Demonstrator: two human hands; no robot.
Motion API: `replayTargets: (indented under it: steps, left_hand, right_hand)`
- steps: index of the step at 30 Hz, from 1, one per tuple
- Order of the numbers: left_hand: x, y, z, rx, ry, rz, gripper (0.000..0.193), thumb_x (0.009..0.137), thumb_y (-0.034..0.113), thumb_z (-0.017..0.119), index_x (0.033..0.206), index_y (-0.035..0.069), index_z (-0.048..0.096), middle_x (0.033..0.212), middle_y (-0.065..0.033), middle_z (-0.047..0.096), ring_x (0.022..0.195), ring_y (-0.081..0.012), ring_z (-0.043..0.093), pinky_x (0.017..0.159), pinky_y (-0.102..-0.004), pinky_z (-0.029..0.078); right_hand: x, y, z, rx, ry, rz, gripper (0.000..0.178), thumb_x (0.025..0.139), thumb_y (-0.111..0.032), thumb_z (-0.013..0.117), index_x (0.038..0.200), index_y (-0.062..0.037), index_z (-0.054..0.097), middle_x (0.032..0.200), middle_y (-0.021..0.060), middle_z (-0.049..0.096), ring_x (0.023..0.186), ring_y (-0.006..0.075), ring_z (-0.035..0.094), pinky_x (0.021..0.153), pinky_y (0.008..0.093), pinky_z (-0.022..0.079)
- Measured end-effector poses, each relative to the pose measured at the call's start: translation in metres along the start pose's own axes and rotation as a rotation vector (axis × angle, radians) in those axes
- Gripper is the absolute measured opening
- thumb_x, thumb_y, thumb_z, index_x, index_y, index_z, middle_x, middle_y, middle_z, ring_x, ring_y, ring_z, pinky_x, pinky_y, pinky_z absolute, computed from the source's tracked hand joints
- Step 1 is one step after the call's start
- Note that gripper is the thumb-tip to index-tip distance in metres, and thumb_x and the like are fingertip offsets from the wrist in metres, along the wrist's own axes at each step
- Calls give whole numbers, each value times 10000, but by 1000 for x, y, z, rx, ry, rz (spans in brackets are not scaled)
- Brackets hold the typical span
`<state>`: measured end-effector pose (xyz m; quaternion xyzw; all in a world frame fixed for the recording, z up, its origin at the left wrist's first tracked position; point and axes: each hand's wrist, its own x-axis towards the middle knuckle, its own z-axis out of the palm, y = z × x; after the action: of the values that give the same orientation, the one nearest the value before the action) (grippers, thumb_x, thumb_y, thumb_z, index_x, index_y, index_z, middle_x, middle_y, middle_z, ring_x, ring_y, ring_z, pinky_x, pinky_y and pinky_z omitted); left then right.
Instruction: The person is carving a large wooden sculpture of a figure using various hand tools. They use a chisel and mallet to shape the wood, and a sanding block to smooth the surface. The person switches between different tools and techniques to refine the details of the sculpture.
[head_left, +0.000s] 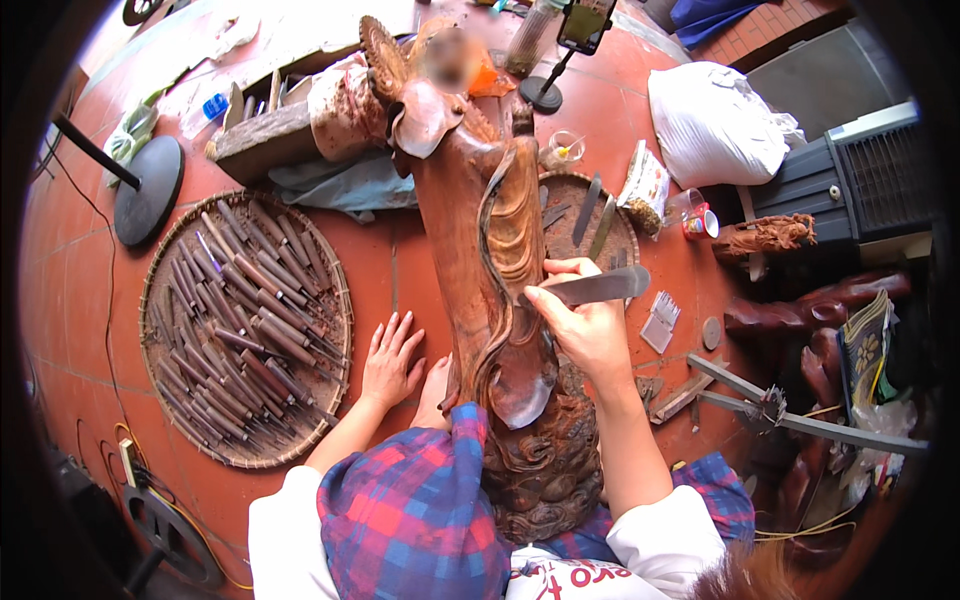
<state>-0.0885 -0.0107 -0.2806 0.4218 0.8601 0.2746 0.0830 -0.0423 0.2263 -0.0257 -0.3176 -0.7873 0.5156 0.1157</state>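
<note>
A long carved wooden statue (455, 230) with draped folds lies lengthwise, its head end far away and its knobbly carved base close to my body. My right hand (590, 325) grips a flat grey metal scraper (600, 288) with a rounded end, pinched between thumb and fingers. The other end of the scraper meets the carved folds near the statue's middle; its exact contact is hidden by the fingers. My left hand (392, 362) rests on the red tiled floor with fingers spread, holding nothing, beside a bare foot (432, 395) and left of the statue.
On the left, a round woven tray (345, 365) holds many wood-handled carving tools. A second tray (628, 225) with flat blades lies beyond my right hand. A wooden box (270, 138) props the head end. Right stand a white sack (715, 125), an air cooler (850, 175) and metal bars (800, 415).
</note>
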Motion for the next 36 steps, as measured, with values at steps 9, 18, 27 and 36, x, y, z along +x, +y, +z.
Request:
replayTargets:
  steps: [9,18,27,36]
  left_hand:
    - [-2,1,2,2,-7,10,516,835,269,649,1313,123,519,1509,-133,345,1416,-327,278,1158,-466,206]
    - [0,-1,5,13,-12,5,511,844,277,647,1317,134,517,1514,-129,341,1417,-320,281,1157,-467,212]
    - [0,-1,2,-4,-15,-4,492,843,246,644,1304,125,522,1498,-125,366,1408,-324,296,1156,-463,216]
    - [0,-1,1,-6,-8,-6,490,836,234,647,1298,121,532,1497,-105,374,1404,-302,310,1158,-450,221]
  right_hand:
    - [0,10,-7,37,-65,-126,106,819,-38,732,852,17,648,826,84,647,786,118,606,714,265,480]
    - [0,8,-12,119,-100,-49,120,826,-49,738,871,20,650,896,97,641,844,113,593,751,254,474]
    - [2,-3,-26,280,-60,-58,91,874,-8,668,952,37,663,929,100,692,782,95,636,712,215,510]
    - [10,12,-30,445,-168,5,95,858,36,662,935,5,616,876,95,674,771,122,664,668,227,540]
